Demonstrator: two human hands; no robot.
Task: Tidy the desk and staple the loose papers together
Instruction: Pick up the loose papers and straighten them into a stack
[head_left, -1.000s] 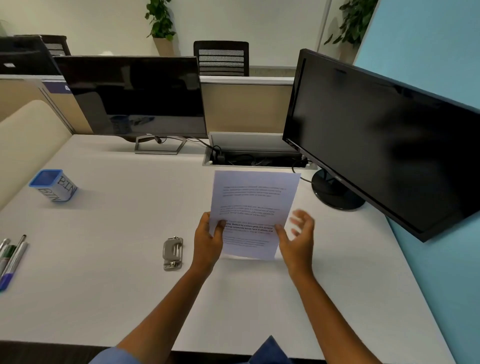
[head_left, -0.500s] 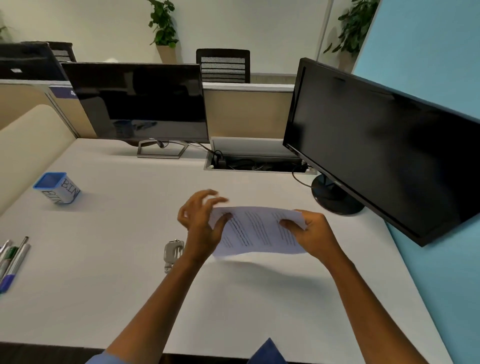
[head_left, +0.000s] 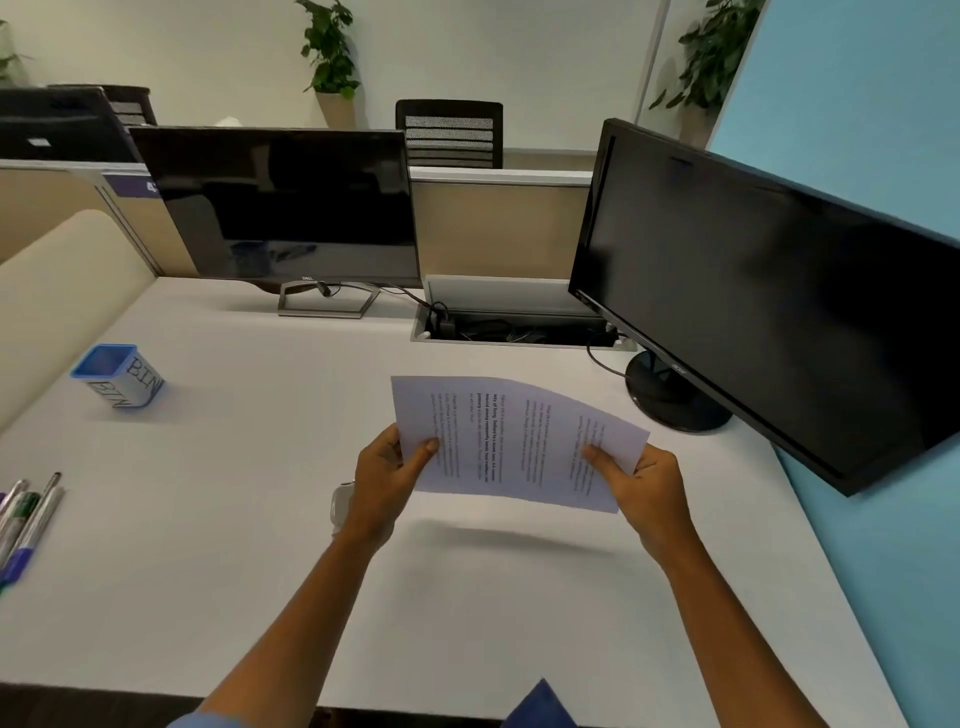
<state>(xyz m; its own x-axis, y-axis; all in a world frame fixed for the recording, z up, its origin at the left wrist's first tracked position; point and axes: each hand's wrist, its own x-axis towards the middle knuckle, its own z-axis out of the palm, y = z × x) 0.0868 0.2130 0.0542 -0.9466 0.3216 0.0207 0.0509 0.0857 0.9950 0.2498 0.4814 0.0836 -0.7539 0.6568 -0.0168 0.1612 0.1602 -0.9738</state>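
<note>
Left hand (head_left: 387, 480) and right hand (head_left: 649, 480): each pinches an end of the papers (head_left: 514, 441), held sideways above the desk (head_left: 208, 519), likely squaring edges for the stapler (head_left: 342, 504).

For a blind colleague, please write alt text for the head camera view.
Two bare hands, left hand and right hand, hold printed papers sideways above a white desk. A stapler shows beside the left wrist; pens and a blue bin cup lie left, two dark monitors behind.
</note>
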